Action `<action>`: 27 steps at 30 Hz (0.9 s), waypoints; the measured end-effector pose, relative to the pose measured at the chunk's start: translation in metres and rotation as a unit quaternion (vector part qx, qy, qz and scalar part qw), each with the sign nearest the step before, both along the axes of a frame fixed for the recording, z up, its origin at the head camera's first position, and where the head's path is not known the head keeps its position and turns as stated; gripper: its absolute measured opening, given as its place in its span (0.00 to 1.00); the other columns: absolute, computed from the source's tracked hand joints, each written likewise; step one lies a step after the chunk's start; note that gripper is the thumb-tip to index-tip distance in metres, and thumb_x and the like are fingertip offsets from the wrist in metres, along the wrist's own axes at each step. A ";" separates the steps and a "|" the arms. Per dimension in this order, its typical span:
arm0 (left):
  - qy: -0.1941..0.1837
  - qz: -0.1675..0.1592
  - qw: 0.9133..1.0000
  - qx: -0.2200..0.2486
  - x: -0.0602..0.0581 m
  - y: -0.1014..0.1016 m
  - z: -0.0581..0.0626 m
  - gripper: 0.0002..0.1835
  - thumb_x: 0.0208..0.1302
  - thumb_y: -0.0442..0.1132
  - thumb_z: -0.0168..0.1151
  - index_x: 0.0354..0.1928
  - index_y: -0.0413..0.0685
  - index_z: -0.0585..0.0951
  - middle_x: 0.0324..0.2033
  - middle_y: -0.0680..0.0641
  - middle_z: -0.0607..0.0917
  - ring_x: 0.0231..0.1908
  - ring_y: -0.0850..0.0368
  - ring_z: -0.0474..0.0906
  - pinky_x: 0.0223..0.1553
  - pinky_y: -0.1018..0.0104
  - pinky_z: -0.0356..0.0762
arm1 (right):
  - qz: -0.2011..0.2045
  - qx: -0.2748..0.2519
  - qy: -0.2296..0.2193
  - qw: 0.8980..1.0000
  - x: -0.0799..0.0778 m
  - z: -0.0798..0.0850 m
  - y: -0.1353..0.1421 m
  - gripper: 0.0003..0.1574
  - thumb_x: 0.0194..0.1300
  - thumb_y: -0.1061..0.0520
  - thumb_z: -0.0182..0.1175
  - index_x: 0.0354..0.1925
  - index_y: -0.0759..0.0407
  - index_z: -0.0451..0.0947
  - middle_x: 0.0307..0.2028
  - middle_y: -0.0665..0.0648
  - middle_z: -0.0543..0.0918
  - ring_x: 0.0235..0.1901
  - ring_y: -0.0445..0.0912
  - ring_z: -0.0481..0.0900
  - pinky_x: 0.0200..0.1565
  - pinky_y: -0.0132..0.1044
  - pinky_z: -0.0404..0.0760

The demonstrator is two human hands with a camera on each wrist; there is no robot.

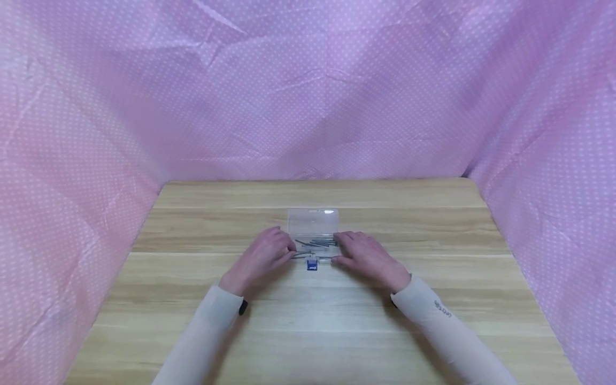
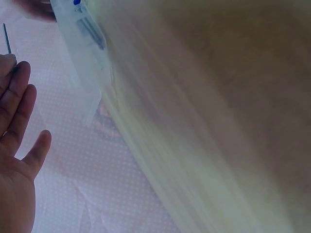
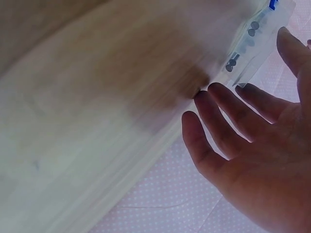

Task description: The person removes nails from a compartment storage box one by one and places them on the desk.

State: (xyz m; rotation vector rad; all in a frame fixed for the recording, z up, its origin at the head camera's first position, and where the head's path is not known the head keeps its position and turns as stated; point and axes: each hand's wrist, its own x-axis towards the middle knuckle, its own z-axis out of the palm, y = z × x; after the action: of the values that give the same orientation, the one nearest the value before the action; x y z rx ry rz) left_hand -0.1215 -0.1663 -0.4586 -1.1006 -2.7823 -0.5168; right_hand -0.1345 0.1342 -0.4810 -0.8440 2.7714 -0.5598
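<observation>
A clear plastic box (image 1: 313, 221) lies on the table with its lid folded back and a blue latch (image 1: 312, 265) at the front. Several grey metal nails (image 1: 323, 243) are in it, and their round heads (image 3: 231, 64) show in the right wrist view. At the box's left side my left hand (image 1: 267, 251) pinches a nail (image 2: 7, 39) between thumb and fingertips. My right hand (image 1: 368, 256) is at the box's right side, fingers spread and slightly bent, thumb apart from them. Near its thumb lies another thin nail (image 1: 324, 257); nothing is plainly gripped there.
The wood-grain table (image 1: 308, 331) extends around the box on every side. Pink dotted cloth (image 1: 308, 107) hangs behind the table and along both its sides.
</observation>
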 end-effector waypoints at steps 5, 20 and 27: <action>-0.008 0.006 1.000 0.003 0.007 -0.002 -0.004 0.05 0.69 0.39 0.69 0.44 0.49 0.87 0.44 0.51 0.89 0.53 0.53 0.82 0.72 0.51 0.65 | -0.004 0.000 -0.009 1.000 0.001 0.002 0.000 0.45 0.72 0.37 0.62 0.74 0.61 0.66 0.69 0.63 0.75 0.69 0.59 0.71 0.72 0.56 0.65; -0.019 0.013 1.000 0.009 0.023 -0.012 -0.014 0.05 0.67 0.38 0.71 0.43 0.49 0.88 0.42 0.51 0.89 0.51 0.53 0.82 0.62 0.52 0.76 | -0.003 0.004 -0.005 1.000 0.000 -0.004 0.001 0.45 0.72 0.36 0.62 0.74 0.61 0.67 0.68 0.62 0.76 0.68 0.57 0.72 0.72 0.54 0.65; -0.023 0.014 1.000 0.014 0.026 -0.016 -0.019 0.04 0.66 0.38 0.71 0.42 0.50 0.88 0.40 0.52 0.88 0.49 0.54 0.81 0.60 0.54 0.78 | -0.006 0.002 -0.014 1.000 0.000 -0.003 0.001 0.45 0.73 0.36 0.61 0.75 0.60 0.66 0.70 0.62 0.74 0.71 0.57 0.70 0.74 0.55 0.62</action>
State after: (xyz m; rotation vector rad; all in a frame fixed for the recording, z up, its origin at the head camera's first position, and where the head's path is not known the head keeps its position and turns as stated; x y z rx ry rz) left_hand -0.0959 -0.1826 -0.4778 -1.0569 -2.8159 -0.5839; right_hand -0.1345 0.1354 -0.4839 -0.8141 2.7536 -0.5630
